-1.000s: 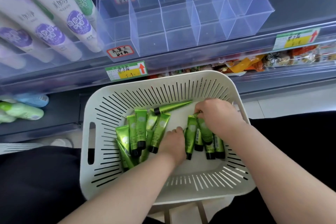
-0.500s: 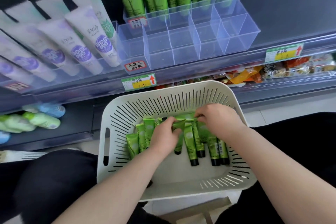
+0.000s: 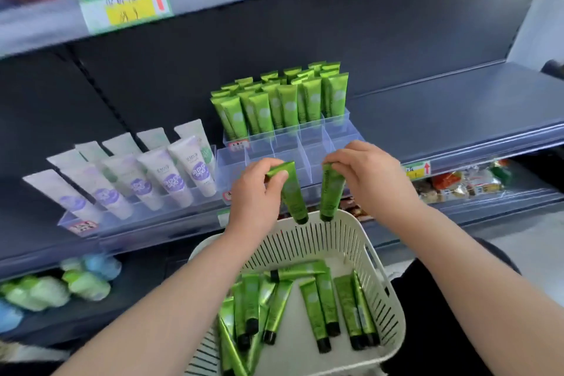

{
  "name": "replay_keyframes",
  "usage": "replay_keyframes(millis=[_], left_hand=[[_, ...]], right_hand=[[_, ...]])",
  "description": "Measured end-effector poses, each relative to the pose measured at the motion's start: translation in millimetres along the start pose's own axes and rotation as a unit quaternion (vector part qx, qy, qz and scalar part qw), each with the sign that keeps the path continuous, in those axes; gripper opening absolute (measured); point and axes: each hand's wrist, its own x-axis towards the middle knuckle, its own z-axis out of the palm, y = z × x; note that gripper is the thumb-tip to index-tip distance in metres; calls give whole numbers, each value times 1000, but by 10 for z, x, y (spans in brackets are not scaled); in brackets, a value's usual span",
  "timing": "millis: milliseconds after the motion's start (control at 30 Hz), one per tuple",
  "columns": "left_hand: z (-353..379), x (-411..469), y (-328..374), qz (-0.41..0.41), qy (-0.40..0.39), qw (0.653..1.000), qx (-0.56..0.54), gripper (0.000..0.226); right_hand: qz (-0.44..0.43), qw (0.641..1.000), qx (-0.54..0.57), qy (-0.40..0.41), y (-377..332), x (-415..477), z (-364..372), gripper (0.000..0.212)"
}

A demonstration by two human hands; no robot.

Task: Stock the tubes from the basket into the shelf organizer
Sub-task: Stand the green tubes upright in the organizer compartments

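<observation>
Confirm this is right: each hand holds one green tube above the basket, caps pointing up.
Not quite. The head view shows the left hand and right hand each holding a green tube above the basket, but the black caps point down.

Dark shelf (image 3: pixel 457 107), clear organizer (image 3: pixel 317 143) with upright green tubes (image 3: pixel 287 104) at its back, white-purple tubes (image 3: pixel 171 174) in tray beside

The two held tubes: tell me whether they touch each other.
Apart. The head view shows a clear gap between the left hand's tube and the right hand's tube, caps down above the basket.
</observation>
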Motion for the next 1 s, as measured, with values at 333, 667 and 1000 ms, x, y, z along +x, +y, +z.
replay_keyframes(millis=[333,667,1000], left_hand=[[165,964,768,40,79,995,-38,22],[895,1823,766,13,9,999,49,25],[1102,1959,562,22,-52,994,96,23]], right_hand=[[16,985,-72,157,436,786,-452,22],[11,993,-72,90,811,988,-268,20],[17,991,-62,118,863,1202,-271,22]])
